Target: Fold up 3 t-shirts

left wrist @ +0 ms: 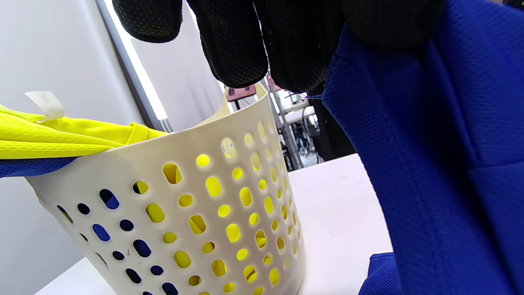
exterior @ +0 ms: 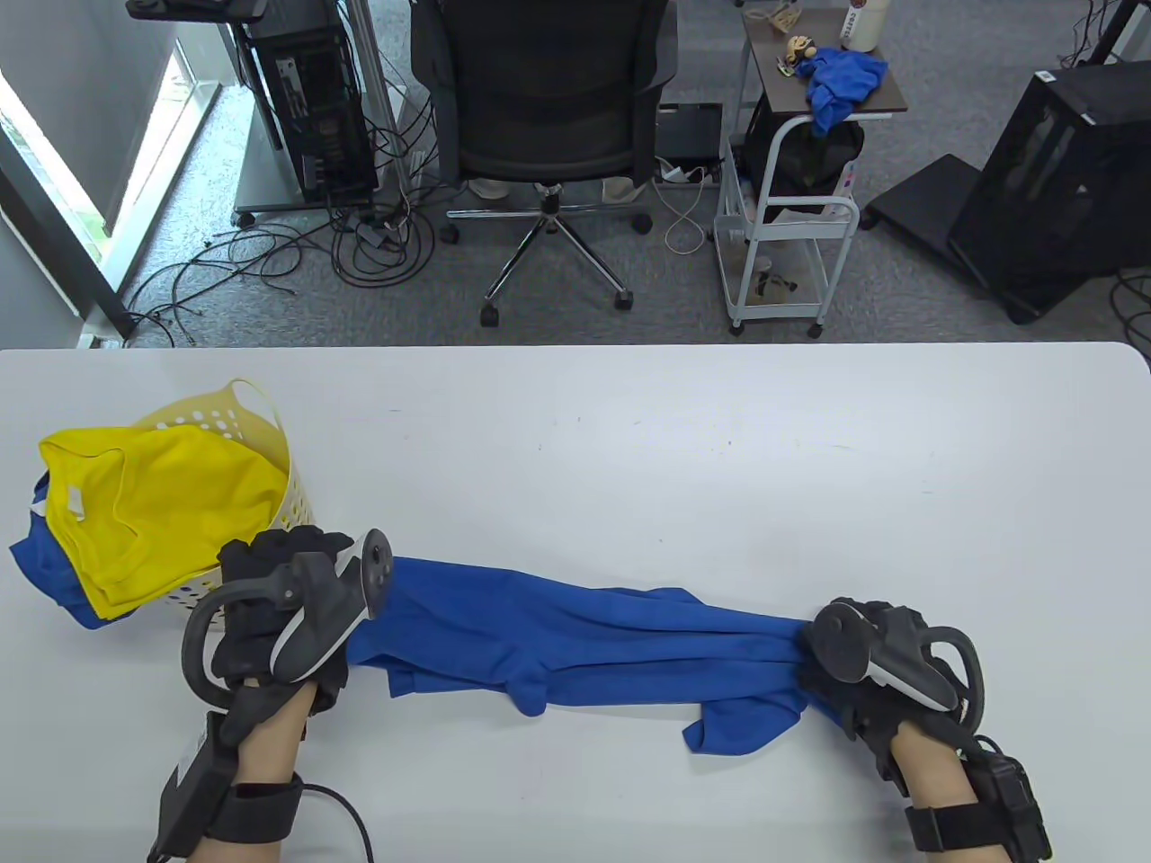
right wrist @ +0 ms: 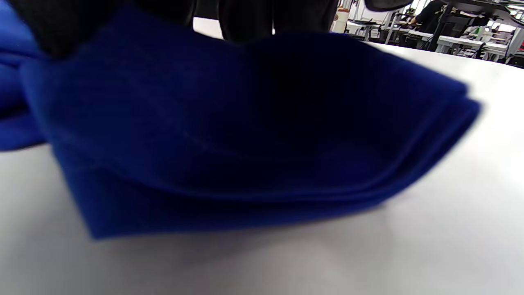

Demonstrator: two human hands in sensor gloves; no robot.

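A blue t-shirt (exterior: 575, 643) is stretched in a long bunched band across the front of the white table (exterior: 629, 431). My left hand (exterior: 288, 611) grips its left end beside the basket; the left wrist view shows my fingers (left wrist: 241, 49) holding the blue cloth (left wrist: 442, 172). My right hand (exterior: 863, 665) grips its right end; the right wrist view shows layered blue cloth (right wrist: 245, 131) hanging just over the table. A yellow t-shirt (exterior: 153, 503) lies on top of a cream perforated basket (exterior: 279, 449), with another blue shirt (exterior: 45, 557) under it.
The basket (left wrist: 196, 205) stands at the table's left, close to my left hand. Beyond the far table edge are an office chair (exterior: 548, 117), a white cart (exterior: 791, 225) with a blue cloth on top, and computer cases.
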